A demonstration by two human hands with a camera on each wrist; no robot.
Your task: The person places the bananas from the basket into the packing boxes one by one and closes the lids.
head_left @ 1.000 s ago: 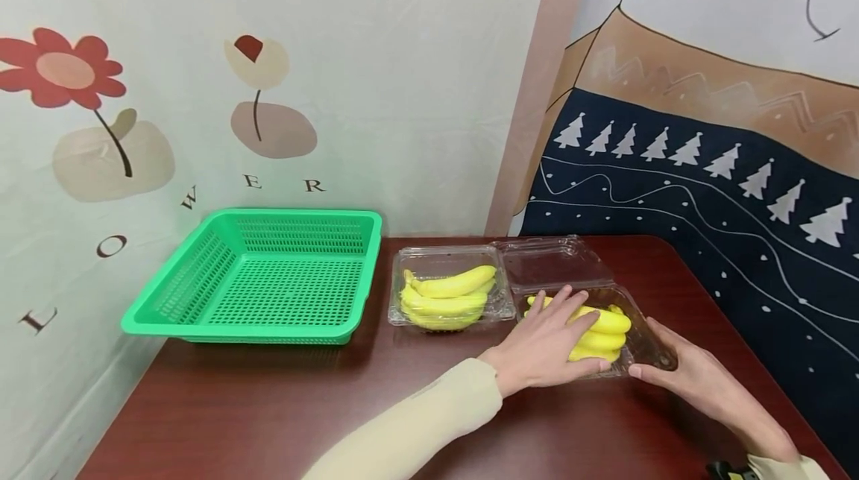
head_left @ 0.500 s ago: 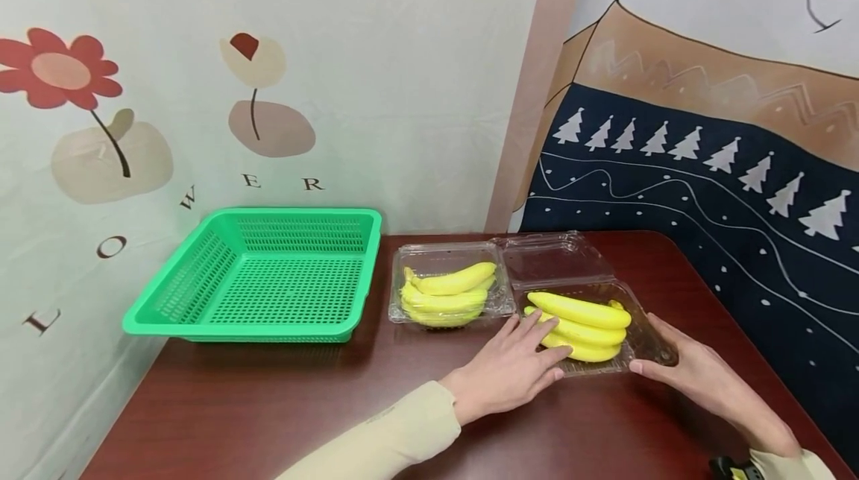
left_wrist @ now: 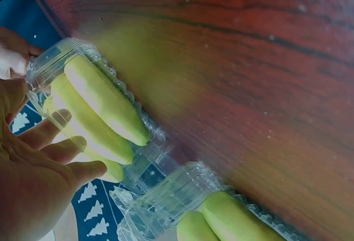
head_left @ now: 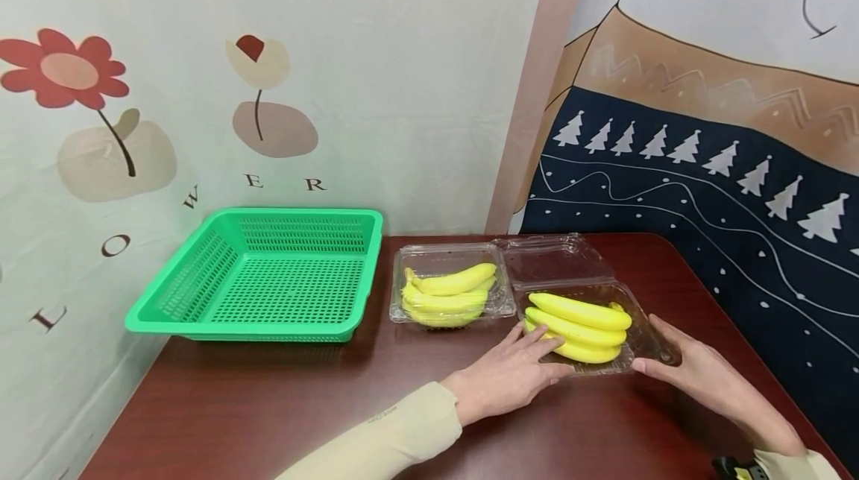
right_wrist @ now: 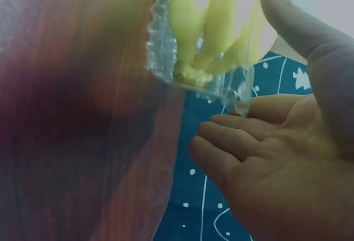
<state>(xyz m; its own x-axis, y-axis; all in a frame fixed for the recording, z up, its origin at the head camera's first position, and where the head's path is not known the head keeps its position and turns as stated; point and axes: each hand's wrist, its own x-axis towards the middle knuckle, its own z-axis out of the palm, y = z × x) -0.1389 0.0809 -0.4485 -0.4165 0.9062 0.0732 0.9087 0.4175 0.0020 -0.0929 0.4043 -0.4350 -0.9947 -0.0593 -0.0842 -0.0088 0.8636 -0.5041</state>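
Note:
A bunch of yellow bananas (head_left: 580, 329) lies in a clear plastic clamshell box (head_left: 644, 340) on the table, its lid (head_left: 553, 264) folded back behind it. My left hand (head_left: 506, 377) is at the box's front left corner, its extended fingers overlapping the left ends of the bananas. At the opposite end, my right hand (head_left: 705, 379) touches the box, thumb at the front corner and fingers along the right side. In the right wrist view, the fingers (right_wrist: 221, 141) look relaxed beside the box's corner, with the banana stems (right_wrist: 193, 75) inside.
To the left, a second clamshell box (head_left: 505, 307) holds more bananas (head_left: 446, 301) under its lowered lid. Farther left stands a green perforated plastic basket (head_left: 238, 329). Printed cloth (head_left: 403, 92) hangs behind the dark red-brown table (head_left: 268, 405).
My left hand has drawn back leftward and toward me from over the bananas to the box's front left corner, uncovering most of the bunch. My right hand stays at the box's right end.

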